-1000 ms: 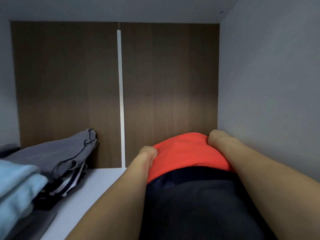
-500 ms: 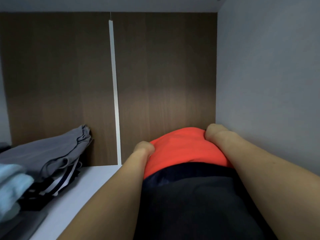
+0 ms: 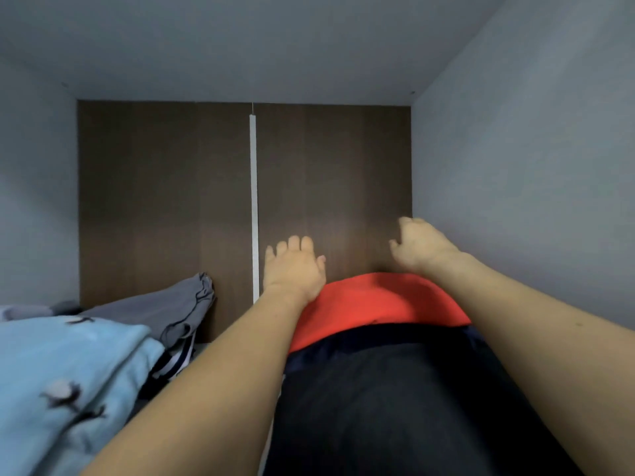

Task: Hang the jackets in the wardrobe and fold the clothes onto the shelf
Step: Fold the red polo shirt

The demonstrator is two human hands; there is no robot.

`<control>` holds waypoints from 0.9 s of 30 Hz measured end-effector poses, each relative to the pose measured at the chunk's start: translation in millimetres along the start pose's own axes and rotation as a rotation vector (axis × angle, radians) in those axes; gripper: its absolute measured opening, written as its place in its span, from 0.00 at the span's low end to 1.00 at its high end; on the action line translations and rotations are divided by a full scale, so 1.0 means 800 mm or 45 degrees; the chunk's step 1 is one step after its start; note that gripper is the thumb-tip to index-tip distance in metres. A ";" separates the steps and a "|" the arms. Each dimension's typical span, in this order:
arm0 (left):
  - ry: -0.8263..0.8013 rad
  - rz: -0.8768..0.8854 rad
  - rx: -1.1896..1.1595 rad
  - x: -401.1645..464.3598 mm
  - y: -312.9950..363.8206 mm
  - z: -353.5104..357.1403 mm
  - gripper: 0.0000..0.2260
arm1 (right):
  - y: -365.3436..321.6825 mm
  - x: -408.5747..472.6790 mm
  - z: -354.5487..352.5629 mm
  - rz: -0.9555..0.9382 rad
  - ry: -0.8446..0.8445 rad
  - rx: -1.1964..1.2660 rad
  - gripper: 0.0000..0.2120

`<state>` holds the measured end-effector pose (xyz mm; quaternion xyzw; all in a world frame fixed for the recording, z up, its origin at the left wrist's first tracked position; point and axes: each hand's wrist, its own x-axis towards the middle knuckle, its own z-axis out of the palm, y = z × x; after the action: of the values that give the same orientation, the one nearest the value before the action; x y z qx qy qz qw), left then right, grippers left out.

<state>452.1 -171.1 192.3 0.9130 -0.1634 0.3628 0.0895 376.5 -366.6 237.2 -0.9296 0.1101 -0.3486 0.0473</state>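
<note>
Two hands up in the middle of the frame, both inside the wardrobe compartment. Left hand (image 3: 293, 269) sits flat with fingers straight and spread, wrist at the left edge of the orange garment (image 3: 374, 302), holding nothing. Right hand (image 3: 421, 247) is lifted just above the orange garment's far right corner, fingers loosely curled and released, nothing in the grip. Orange garment lies folded on top of a dark garment (image 3: 395, 403), which fills the lower centre and lower right of the frame; stack sits against the grey right wall (image 3: 532, 201). Far left: light blue folded garment (image 3: 65, 365) with small dark prints in the lower left, grey folded garment (image 3: 161, 307) behind it, a dark piece with white stripes (image 3: 175, 360) wedged under both. Brown wood back panel (image 3: 165, 201) with a white vertical strip (image 3: 253, 201) runs up the centre. Shelf surface mostly hidden by the clothes and arms.
</note>
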 end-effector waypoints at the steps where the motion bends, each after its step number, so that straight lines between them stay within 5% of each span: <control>1: 0.020 0.062 0.001 -0.009 0.003 -0.011 0.23 | -0.004 -0.014 -0.011 -0.003 -0.007 -0.005 0.20; 17: 0.368 0.626 -0.257 -0.198 0.044 -0.179 0.26 | -0.042 -0.320 -0.226 0.189 0.064 -0.115 0.28; 27: 0.721 0.954 -0.647 -0.367 0.165 -0.344 0.27 | -0.003 -0.573 -0.429 0.025 0.506 -0.345 0.23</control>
<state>29.1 -147.8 193.0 0.6081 -0.5304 0.5511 0.2128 -185.0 -259.4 204.0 -0.8396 0.1721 -0.5061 -0.0970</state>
